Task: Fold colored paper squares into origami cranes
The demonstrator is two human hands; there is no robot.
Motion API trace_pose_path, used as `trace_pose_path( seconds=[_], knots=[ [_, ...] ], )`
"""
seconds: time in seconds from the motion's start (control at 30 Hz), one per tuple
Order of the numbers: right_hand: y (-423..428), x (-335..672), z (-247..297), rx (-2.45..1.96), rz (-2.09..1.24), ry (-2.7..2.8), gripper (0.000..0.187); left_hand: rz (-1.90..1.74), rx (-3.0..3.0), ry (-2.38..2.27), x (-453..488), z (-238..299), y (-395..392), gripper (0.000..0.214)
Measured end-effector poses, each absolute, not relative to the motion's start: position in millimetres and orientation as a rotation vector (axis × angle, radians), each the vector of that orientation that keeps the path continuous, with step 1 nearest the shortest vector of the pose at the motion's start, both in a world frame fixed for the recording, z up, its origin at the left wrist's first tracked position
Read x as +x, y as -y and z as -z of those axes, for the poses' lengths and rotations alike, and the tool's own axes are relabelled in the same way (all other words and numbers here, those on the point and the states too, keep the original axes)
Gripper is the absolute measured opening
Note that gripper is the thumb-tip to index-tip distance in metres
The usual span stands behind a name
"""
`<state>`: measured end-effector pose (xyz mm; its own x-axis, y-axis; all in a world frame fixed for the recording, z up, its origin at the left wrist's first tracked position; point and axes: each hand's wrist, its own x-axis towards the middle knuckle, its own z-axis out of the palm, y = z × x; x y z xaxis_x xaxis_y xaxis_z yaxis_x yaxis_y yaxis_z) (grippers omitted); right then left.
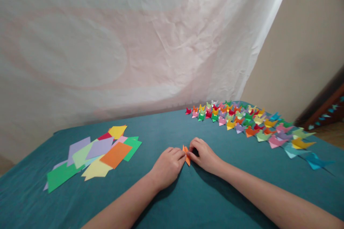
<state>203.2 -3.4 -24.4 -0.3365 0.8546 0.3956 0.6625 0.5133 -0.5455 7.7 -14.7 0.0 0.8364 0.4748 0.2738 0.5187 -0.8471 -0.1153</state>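
Observation:
A small folded piece of orange origami paper is between my hands at the middle of the table, with narrow points at its top and bottom. My left hand holds its left side, fingers closed and pressed together. On the right side, my right hand pinches it between thumb and curled fingers. Parts of the paper are hidden behind the fingertips, so the exact fold cannot be made out.
Loose paper squares in several colours overlap on the left of the teal-covered table. Rows of folded paper birds stand at the right and far right. A pale hanging sheet rises behind the table's back edge.

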Motion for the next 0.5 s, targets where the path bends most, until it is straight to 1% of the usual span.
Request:
trace_pose_path(
  seconds=[0.33, 0.5],
  knots=[
    [5.4, 200.3, 22.7, -1.29, -0.344, 2.12, 0.006, 0.245, -2.831, 0.774, 13.9, -7.8, 18.2, 0.019],
    [7.4, 202.1, 20.5, -1.314, -0.321, 2.123, 0.005, 0.316, -2.851, 0.811, 11.9, -4.9, 18.4, 0.021]
  ],
)
